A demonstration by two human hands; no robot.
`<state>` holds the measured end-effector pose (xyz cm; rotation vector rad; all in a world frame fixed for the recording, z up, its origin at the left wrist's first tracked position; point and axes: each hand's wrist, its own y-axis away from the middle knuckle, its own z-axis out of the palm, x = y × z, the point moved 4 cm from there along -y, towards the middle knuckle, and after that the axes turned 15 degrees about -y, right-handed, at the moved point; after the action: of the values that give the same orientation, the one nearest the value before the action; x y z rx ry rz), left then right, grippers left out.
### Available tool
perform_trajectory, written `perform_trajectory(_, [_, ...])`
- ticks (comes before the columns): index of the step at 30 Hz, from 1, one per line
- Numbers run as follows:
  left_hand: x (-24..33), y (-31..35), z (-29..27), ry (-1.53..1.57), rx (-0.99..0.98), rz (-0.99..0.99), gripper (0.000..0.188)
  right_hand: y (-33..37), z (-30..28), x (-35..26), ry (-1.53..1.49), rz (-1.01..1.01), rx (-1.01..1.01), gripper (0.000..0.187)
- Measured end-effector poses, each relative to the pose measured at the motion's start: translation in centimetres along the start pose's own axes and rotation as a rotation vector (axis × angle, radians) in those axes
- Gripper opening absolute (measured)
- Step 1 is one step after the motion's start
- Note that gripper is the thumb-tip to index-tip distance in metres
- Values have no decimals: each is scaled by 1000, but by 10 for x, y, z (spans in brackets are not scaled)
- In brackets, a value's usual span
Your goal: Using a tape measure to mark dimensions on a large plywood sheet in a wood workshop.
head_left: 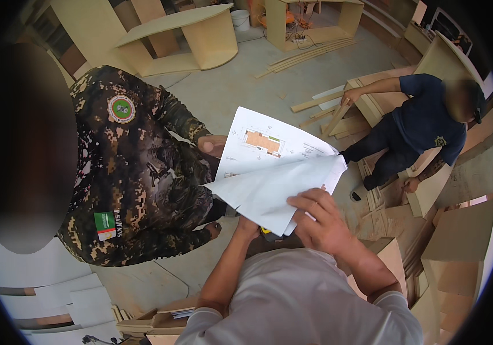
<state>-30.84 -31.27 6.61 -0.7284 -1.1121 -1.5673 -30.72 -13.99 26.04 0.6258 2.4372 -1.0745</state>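
Note:
A bundle of printed drawing sheets (284, 135) is in front of me, its visible page showing a coloured floor plan. The top sheet (264, 184) is lifted and folded over toward me, its pale back showing. My right hand (322, 221) is closed on the sheets at their near right edge, fingers bent over the paper. From beneath, my left hand (247, 229) grips the near edge of the bundle; its fingers are mostly hidden. A small yellow-and-black object (270, 234), perhaps a tape measure, peeks out under the paper between my hands.
A person in camouflage (143, 167) stands close on my left, one hand (212, 145) at the sheets' left edge. Another person in dark blue (430, 121) bends among wooden panels (459, 247) at right. Unfinished cabinets (200, 43), wood strips (315, 54) and a white bucket (239, 20) stand farther off.

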Motion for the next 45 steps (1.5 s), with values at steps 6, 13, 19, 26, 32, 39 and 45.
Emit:
perform_trajectory(6, [-6, -18, -25, -63, 99, -29, 36, 17, -6, 31, 88, 202, -38, 16])
perform_trajectory(13, [14, -30, -19, 44, 18, -96, 27, 115, -8, 102, -44, 563, 169, 56])
perform_trajectory(19, [21, -37, -33, 90, 30, -29, 29, 386, -73, 166, 491, 1355, 75, 61])
perform_trajectory(26, [15, -43, -41, 45, 74, -33, 40, 412, -74, 96, 711, 1630, 126, 48])
perform_trajectory(32, [-2, -43, -40, 36, 92, -21, 45, 380, -85, 85, 537, 1697, 201, 66])
perform_trajectory(39, [-80, -29, -65, -472, -138, -135, 47, 449, -95, 113, 532, 1638, 261, 60])
perform_trajectory(45, [-177, 3, -181, -1353, -552, -254, 41, 460, -110, 111, 591, 1731, 238, 65])
